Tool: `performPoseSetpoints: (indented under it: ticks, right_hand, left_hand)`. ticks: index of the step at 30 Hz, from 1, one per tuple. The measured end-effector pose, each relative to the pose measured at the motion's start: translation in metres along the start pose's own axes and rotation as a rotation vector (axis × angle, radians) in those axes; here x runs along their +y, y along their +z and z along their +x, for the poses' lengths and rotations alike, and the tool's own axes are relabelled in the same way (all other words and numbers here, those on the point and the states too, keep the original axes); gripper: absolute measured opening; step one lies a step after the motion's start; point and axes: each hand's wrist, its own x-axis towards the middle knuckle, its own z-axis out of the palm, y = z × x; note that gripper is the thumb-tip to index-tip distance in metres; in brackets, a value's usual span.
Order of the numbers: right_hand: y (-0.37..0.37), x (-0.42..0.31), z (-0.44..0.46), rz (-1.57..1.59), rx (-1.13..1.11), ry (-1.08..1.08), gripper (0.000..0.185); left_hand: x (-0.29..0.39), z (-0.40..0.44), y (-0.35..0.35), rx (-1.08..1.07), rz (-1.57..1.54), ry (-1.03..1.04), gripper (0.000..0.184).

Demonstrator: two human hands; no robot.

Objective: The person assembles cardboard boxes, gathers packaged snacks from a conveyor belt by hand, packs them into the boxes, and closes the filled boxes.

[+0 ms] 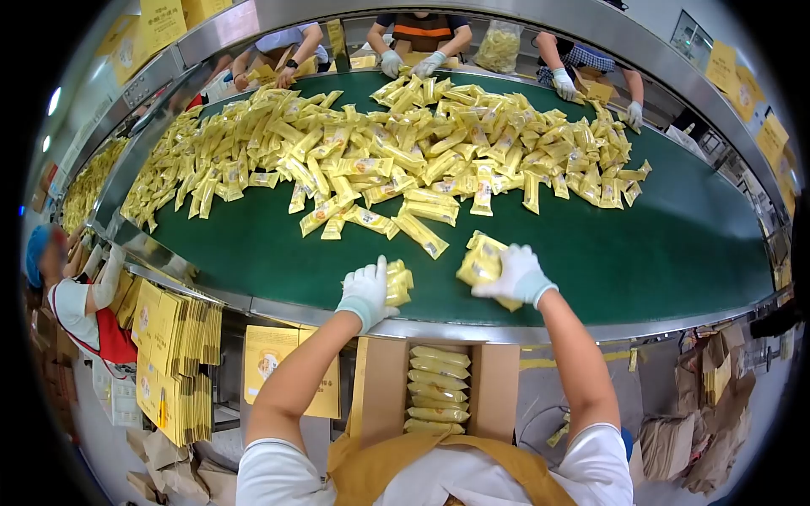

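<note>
Both my hands wear white gloves and rest over the near part of the green belt [675, 261]. My left hand [365, 293] is wrapped round several yellow packets [399, 282] near the metal edge. To its right, my right hand [516, 276] grips another bunch of yellow packets [479, 261]. Beyond both hands lies a wide heap of yellow packets [337, 143], with a few loose ones at its near side. Below the belt edge, an open cardboard box [496, 388] holds a column of yellow packets [437, 384].
Co-workers' gloved hands [429, 64] work at the belt's far side. At the left stands a person in a red apron [114, 337]. Folded yellow cartons [177, 363] are stacked at the lower left. The metal rim [456, 331] runs between belt and box. Brown paper [666, 443] lies lower right.
</note>
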Motion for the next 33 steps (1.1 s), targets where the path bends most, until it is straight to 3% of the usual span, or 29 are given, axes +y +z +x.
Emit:
performPoseSetpoints:
  ticks: [2, 4, 6, 10, 13, 15, 16, 17, 21, 24, 25, 27, 28, 30, 33]
  right_hand:
    - [-0.013, 0.006, 0.019, 0.116, 0.147, 0.015, 0.099]
    - [-0.003, 0.019, 0.045, 0.163, 0.174, 0.04, 0.097]
    - [0.003, 0.027, 0.055, 0.354, -0.166, 0.066, 0.097]
    - [0.002, 0.007, 0.03, 0.066, -0.1, 0.032, 0.094]
    - [0.02, 0.014, 0.018, -0.037, -0.022, -0.074, 0.095]
    - [0.024, 0.02, 0.008, -0.078, -0.033, -0.122, 0.096]
    - [0.025, 0.02, -0.005, 0.065, -0.022, -0.07, 0.097]
    - [0.023, 0.022, -0.013, 0.099, -0.031, -0.081, 0.095]
    - [0.033, 0.018, -0.036, -0.041, 0.081, -0.163, 0.093]
    - [0.046, 0.016, -0.046, -0.107, 0.223, -0.196, 0.099]
    - [0.05, 0.017, -0.047, -0.116, 0.288, -0.198, 0.1]
    - [0.055, 0.014, -0.054, -0.137, 0.413, -0.194, 0.104]
    - [0.054, 0.011, -0.056, -0.101, 0.316, -0.113, 0.106]
    - [0.045, 0.006, -0.049, -0.03, 0.126, 0.044, 0.111]
    - [0.029, 0.012, -0.05, 0.134, 0.159, 0.1, 0.122]
  left_hand:
    - [-0.005, 0.001, -0.012, -0.092, -0.055, 0.08, 0.121]
    - [-0.011, 0.012, -0.023, -0.011, -0.259, 0.183, 0.112]
    - [-0.006, 0.032, -0.051, 0.046, -0.32, 0.284, 0.105]
    - [0.001, 0.103, -0.074, 0.221, -0.121, 0.607, 0.094]
    - [0.012, 0.138, -0.076, -0.051, 0.228, 0.6, 0.098]
    - [0.017, 0.139, -0.072, -0.208, 0.22, 0.58, 0.098]
    - [0.02, 0.137, -0.069, -0.289, 0.216, 0.567, 0.098]
    - [0.015, 0.13, -0.063, -0.204, 0.249, 0.622, 0.098]
    - [0.019, 0.087, -0.047, -0.16, 0.246, 0.552, 0.106]
    - [0.022, 0.043, -0.047, -0.084, -0.015, 0.408, 0.117]
    - [0.019, 0.038, -0.035, 0.018, -0.001, 0.387, 0.126]
    - [0.019, 0.03, -0.014, 0.176, 0.037, 0.295, 0.127]
    - [0.02, 0.025, -0.007, 0.252, 0.052, 0.245, 0.127]
    - [0.023, 0.016, -0.004, 0.124, -0.005, 0.095, 0.128]
    - [0.021, 0.001, -0.005, 0.099, -0.076, -0.059, 0.128]
